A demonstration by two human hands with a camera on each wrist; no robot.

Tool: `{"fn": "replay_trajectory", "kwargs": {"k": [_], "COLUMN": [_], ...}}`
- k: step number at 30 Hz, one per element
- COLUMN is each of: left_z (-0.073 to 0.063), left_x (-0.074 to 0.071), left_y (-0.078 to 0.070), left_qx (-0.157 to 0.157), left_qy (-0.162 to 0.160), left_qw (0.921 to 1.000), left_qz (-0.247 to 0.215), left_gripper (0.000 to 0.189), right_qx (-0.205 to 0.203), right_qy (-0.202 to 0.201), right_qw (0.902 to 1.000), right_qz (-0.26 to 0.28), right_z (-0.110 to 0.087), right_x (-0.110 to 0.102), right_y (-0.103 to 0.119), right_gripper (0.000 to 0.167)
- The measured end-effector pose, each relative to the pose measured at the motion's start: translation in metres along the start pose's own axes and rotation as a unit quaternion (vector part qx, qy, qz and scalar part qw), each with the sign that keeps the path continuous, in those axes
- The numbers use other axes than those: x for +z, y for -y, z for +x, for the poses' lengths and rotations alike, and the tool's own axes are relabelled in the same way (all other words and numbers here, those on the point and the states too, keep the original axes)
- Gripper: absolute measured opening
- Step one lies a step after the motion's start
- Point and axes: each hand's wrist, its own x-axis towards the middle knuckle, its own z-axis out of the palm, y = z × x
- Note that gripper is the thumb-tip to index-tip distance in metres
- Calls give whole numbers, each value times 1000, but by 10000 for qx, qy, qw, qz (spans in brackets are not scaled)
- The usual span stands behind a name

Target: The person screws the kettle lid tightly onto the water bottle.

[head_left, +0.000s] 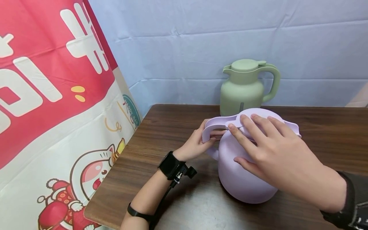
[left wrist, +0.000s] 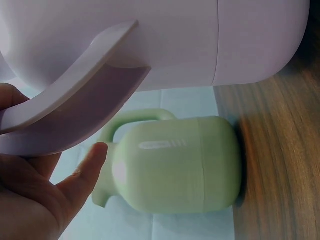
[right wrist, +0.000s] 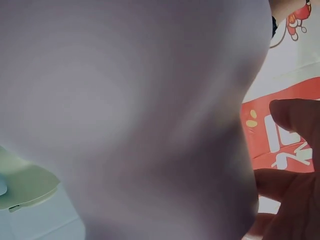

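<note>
A lilac thermos jug (head_left: 241, 179) stands at the right of the wooden table, its handle (head_left: 207, 131) toward the left and its spout to the right. My left hand (head_left: 196, 143) grips that handle, fingers passing through the loop; in the left wrist view its thumb (left wrist: 85, 175) sticks out straight beside it. Over the jug's lid (head_left: 258, 112) lies my right hand (head_left: 277, 155), fingers extended and spread across the top, thumb alongside the body. The right wrist view is mostly filled by the jug's blurred side.
Behind the lilac jug, a sage green thermos jug (head_left: 241, 92) stands near the table's back edge, handle to the right. The brown table (head_left: 161, 127) ends at the left beside a printed red and white cloth (head_left: 57, 127). A pale blue sheet (head_left: 172, 57) hangs behind.
</note>
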Motion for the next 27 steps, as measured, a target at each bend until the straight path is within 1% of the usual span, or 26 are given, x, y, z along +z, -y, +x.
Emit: {"fn": "replay_trajectory", "kwargs": {"k": [5,8,10,16,18,21,22,23,24,27], "left_z": [0,0,0,0,-1,0,0,0,0,-1], "left_x": [1,2,3,4,4,5,5,6,7,7], "left_y": [0,1,1,2,2,4,4,6,10,25], "left_qx": [125,222,267,291,273,247,240,224,223,219], "left_qy": [36,73,78,46,15,-81,-114,-150,-171,-215], "left_qw": [9999,9995,9993,9990,9992,9995,9995,9995,9994,9978], "left_qz": [-26,-199,-268,-343,-305,-193,-187,-140,-192,-595], "left_gripper": [42,42,41,40,40,39,39,39,40,36], "right_qx": [21,28,52,27,3,24,19,26,28,20], "right_qy": [38,-4,57,150,105,48,-31,-95,-164,-381], "right_qw": [9998,9994,9993,9985,9986,9994,9995,9996,9995,9989], "right_qz": [-208,-341,-373,-518,-518,-350,-312,-280,-261,-279], "right_z": [1,2,1,1,0,-3,-4,-5,-7,-13], "right_x": [0,1,2,4,5,6,6,7,8,13], "right_y": [3,4,5,8,9,10,11,12,12,16], "right_gripper": [62,63,63,62,61,61,61,61,61,61]}}
